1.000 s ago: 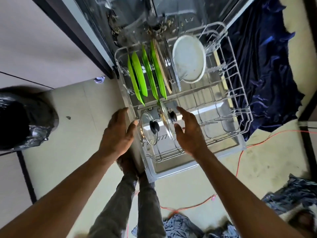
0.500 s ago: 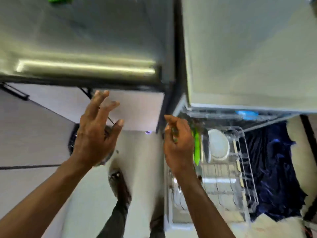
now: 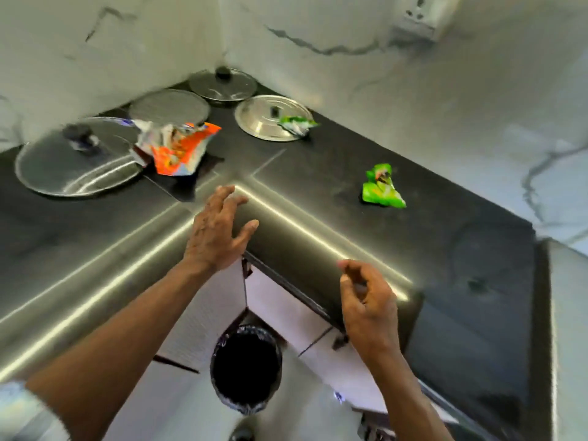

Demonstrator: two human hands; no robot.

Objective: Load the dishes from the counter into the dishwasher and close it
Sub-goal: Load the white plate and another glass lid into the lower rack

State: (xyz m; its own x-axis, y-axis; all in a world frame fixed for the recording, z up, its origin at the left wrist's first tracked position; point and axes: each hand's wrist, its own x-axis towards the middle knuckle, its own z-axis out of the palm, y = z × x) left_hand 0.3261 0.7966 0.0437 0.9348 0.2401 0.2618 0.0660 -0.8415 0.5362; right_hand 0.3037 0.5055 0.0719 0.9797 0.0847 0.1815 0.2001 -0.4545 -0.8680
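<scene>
The left hand (image 3: pixel 219 230) is spread wide and the right hand (image 3: pixel 366 308) is loosely curled, both holding nothing, while the big glass lid (image 3: pixel 73 162) and the steel lid (image 3: pixel 267 120) lie farther back on the dark counter (image 3: pixel 318 173).

Home kitchen. Dark stone L-shaped counter (image 3: pixel 318 160) set into a corner of marble-veined wall tiles (image 3: pixel 397 100). Pot lids (image 3: pixel 267 117) lie on it among crumpled snack wrappers (image 3: pixel 178 148). Wall socket (image 3: pixel 416 14) above; white cabinet fronts (image 3: pixel 286 307) and black-lined bin (image 3: pixel 246 370) below.
</scene>
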